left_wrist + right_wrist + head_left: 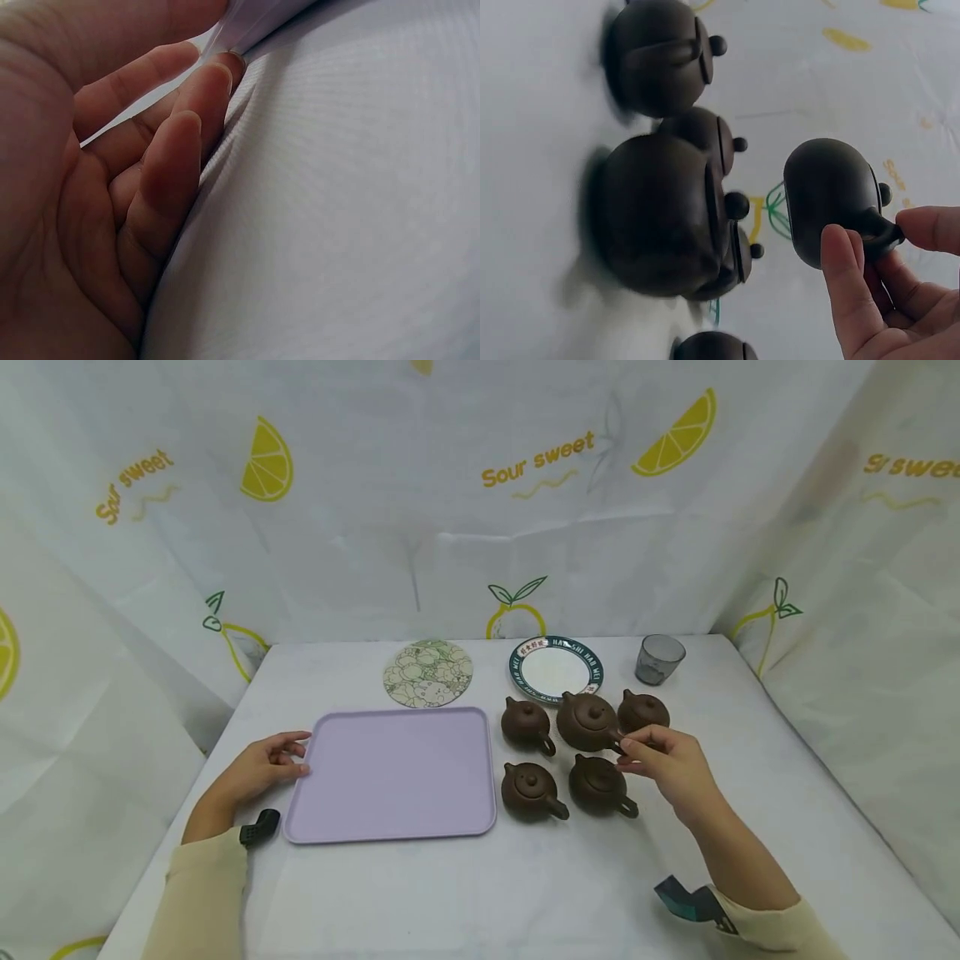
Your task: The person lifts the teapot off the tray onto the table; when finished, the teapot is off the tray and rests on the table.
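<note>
A dark brown teapot (587,725) is held up by its handle in my right hand (675,768). In the right wrist view the thumb and fingers pinch the handle of this lifted teapot (821,195), whose lid is on. Several similar teapots stand on the table around it, among them a front one (597,783) and one at the back right (645,710). My left hand (262,767) rests at the left side of a lilac tray (393,777), its loosely bent fingers touching the rim. Close up, the left fingertips (214,79) lie by the tray's edge against the white cloth.
Behind the tray lies a round patterned mat (428,674). A plate with a dark green rim (517,668) is at the back, beyond the teapots. The grey drinking glass (660,660) stands at the back right. A white printed curtain (375,527) hangs behind the table.
</note>
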Motion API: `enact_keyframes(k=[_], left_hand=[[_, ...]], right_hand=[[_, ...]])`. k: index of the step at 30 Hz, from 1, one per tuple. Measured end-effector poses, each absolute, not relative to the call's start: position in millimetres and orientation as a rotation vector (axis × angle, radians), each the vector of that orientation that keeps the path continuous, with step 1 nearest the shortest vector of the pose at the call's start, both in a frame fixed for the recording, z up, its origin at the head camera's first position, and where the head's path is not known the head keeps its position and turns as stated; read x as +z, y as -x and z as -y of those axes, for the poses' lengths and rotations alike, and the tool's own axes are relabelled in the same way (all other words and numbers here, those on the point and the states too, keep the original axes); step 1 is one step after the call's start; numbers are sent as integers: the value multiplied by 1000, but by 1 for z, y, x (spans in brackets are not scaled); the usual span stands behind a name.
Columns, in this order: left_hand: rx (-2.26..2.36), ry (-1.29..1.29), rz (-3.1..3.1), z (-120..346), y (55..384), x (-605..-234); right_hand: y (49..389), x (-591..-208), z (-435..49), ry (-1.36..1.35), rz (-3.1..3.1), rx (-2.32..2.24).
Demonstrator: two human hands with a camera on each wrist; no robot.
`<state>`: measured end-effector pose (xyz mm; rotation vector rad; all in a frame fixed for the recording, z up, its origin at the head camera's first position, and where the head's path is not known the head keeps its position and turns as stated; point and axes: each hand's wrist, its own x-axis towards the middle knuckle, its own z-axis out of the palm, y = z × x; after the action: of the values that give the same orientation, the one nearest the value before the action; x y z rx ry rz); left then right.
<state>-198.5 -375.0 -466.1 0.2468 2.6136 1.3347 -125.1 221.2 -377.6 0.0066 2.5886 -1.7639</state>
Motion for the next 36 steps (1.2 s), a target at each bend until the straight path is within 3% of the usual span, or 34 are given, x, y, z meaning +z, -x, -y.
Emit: enact_keyframes(k=[18, 26, 36], left_hand=[[1352, -269, -2609, 373, 202, -466], [1335, -263, -2618, 374, 201, -465], [1344, -253, -2622, 377, 197, -464]], right_hand=[[94, -411, -292, -160, -2695, -1587], [82, -425, -309, -334, -2670, -1412], [79, -435, -315, -316, -2657, -1434]])
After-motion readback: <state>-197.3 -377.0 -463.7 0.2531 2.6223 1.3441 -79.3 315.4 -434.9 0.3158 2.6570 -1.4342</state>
